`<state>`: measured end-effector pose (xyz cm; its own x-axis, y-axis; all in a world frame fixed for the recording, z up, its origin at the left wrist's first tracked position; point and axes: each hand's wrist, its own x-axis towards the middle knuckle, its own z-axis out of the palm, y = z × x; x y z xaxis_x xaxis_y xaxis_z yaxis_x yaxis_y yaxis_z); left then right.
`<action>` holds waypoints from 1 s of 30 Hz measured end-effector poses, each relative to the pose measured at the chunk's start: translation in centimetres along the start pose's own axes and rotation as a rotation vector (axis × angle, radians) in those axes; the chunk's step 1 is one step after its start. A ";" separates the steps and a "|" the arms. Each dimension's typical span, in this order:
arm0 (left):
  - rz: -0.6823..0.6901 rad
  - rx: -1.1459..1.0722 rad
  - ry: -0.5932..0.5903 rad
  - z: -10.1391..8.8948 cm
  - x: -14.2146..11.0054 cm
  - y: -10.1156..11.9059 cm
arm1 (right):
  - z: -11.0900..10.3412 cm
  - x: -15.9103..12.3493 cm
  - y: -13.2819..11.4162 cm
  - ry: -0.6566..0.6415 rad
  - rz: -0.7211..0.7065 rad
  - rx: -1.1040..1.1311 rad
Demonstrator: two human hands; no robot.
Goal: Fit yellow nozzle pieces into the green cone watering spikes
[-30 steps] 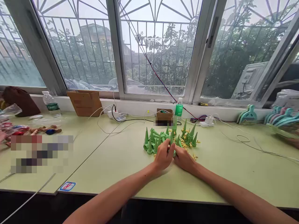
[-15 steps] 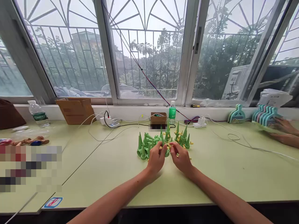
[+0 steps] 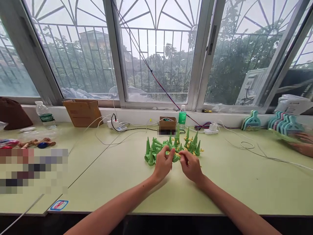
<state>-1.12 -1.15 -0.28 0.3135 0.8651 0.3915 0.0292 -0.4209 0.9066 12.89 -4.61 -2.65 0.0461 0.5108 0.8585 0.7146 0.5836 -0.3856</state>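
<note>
My left hand point(image 3: 163, 165) is closed around a green plant watering spike point(image 3: 175, 159), its fingers covering most of it. Thumb and fingertips of my right hand point(image 3: 192, 166) pinch a small yellow valve point(image 3: 178, 154) against the spike's side. Whether the valve sits inside the spike, I cannot tell. Just beyond my left hand lies a heap of green spikes point(image 3: 151, 156), some upright and some on their sides. Behind my right hand, several upright spikes point(image 3: 194, 143) have yellow pieces sticking out from them.
A small brown box point(image 3: 167, 123) and a green-labelled bottle point(image 3: 182, 117) stand beyond the spikes. White cables point(image 3: 246, 145) cross the table point(image 3: 117, 192). At far right, another person's hands point(image 3: 304, 143) touch light-blue hanger-shaped pieces point(image 3: 290, 124). A cardboard box point(image 3: 81, 113) stands left.
The view has shifted slightly. My hands stay together at the spike, with small finger movements; my right fingers have drawn a little closer around the yellow valve.
</note>
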 end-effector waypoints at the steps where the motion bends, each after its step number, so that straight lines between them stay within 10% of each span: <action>1: -0.006 -0.026 0.000 0.0 0.0 0.1 | 0.0 0.0 0.0 0.003 0.003 0.003; 30: 0.114 0.082 -0.017 -0.1 0.0 -0.4 | -0.4 0.5 -0.2 -0.035 0.024 -0.022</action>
<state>-1.22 -0.94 -0.59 0.3354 0.8057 0.4882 0.0692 -0.5378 0.8402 13.03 -4.72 -2.04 0.0386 0.5464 0.8366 0.7285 0.5576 -0.3979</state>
